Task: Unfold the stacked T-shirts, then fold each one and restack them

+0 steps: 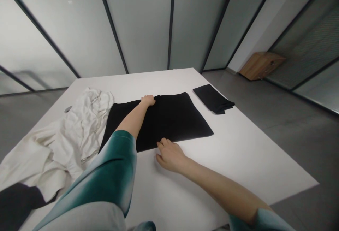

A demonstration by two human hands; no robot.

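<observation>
A black cloth point(172, 118) lies spread flat on the white table point(238, 153). My left hand point(148, 100) reaches across it and is closed on its far edge. At the near edge of the cloth my right hand point(169, 155) pinches the hem, fingers curled. Both arms wear teal sleeves.
A smaller folded black cloth point(213, 99) lies at the table's far right. A heap of white garments point(66, 135) covers the left side, with something dark point(16, 202) at the near left. Glass partition walls stand behind; a wooden box point(261, 65) sits on the floor at right.
</observation>
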